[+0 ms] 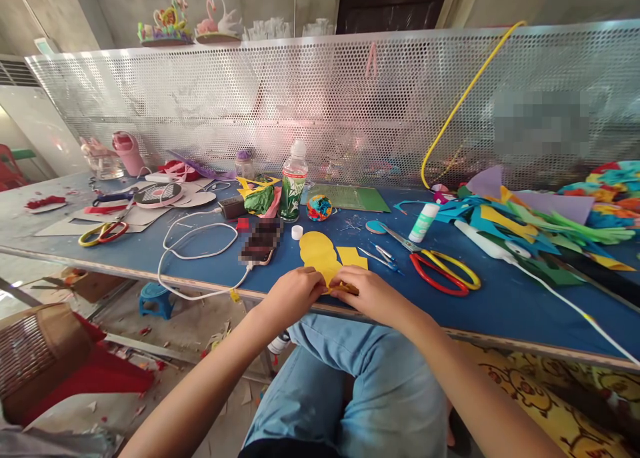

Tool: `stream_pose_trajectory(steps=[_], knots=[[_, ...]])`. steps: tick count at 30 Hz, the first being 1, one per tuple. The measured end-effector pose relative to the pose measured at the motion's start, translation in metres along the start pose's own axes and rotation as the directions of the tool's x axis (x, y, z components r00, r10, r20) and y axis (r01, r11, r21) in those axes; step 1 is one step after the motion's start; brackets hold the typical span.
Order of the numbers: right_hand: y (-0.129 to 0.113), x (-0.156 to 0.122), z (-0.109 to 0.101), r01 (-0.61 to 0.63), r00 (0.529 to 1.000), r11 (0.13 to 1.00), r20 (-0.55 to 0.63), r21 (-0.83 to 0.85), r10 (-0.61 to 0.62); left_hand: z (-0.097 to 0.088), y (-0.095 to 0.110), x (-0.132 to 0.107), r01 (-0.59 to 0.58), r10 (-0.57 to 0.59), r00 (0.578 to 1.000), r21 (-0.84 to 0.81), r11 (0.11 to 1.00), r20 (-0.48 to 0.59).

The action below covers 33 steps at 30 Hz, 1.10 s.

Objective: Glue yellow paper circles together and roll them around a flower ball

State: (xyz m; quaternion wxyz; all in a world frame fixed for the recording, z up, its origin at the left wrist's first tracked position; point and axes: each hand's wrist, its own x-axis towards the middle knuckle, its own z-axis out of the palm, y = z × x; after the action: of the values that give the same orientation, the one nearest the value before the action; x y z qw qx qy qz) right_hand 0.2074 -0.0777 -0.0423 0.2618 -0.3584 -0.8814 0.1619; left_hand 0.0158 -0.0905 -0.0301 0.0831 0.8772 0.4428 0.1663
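Note:
A yellow paper cutout (319, 248) with rounded lobes lies flat near the table's front edge. At its lower end, the fingers of my left hand (296, 291) and my right hand (371, 293) are closed in a pinch on yellow paper. Whether this folded bit belongs to the cutout or is a separate piece, I cannot tell; my fingers cover most of it. Just above my right hand lies a small yellow paper piece (353, 257). A drawing compass (384, 258) rests to its right. A white bottle cap (297, 233) sits left of the cutout.
Scissors with red and yellow handles (445, 271), a glue stick (423, 223) and a white-corded tool (487, 243) lie to the right. A phone (261, 241) with a charging cable, a drink bottle (293, 185) and a colourful paper ball (319, 207) are ahead. A perforated metal screen (320, 105) stands behind.

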Motion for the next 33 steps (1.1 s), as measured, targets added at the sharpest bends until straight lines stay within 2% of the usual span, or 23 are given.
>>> stream_pose_trajectory(steps=[10,20,24,27,33], knots=[[0.005,-0.0014,0.0043,0.031,0.999,0.998,0.019,-0.059,-0.03,-0.0007,-0.0023,-0.0012,-0.059,0.059,0.998,0.007,0.998,0.003],[0.0021,0.0003,-0.0004,-0.052,0.998,0.999,0.019,-0.01,0.052,-0.0024,-0.0008,-0.002,0.06,-0.06,0.998,-0.03,0.998,0.03],[0.0016,0.0009,-0.0011,-0.008,0.999,1.0,0.041,-0.024,0.009,-0.0036,0.0,-0.0022,0.048,-0.047,0.998,-0.028,0.998,0.036],[0.0023,0.0008,-0.0007,0.018,0.999,0.998,0.044,-0.061,-0.015,-0.0022,0.0016,-0.0021,0.022,-0.023,1.0,0.048,0.999,0.021],[0.0013,0.0012,0.0005,0.121,0.992,0.985,-0.022,-0.121,-0.125,0.0017,0.0013,-0.0008,-0.003,0.003,1.0,0.158,0.987,-0.001]])
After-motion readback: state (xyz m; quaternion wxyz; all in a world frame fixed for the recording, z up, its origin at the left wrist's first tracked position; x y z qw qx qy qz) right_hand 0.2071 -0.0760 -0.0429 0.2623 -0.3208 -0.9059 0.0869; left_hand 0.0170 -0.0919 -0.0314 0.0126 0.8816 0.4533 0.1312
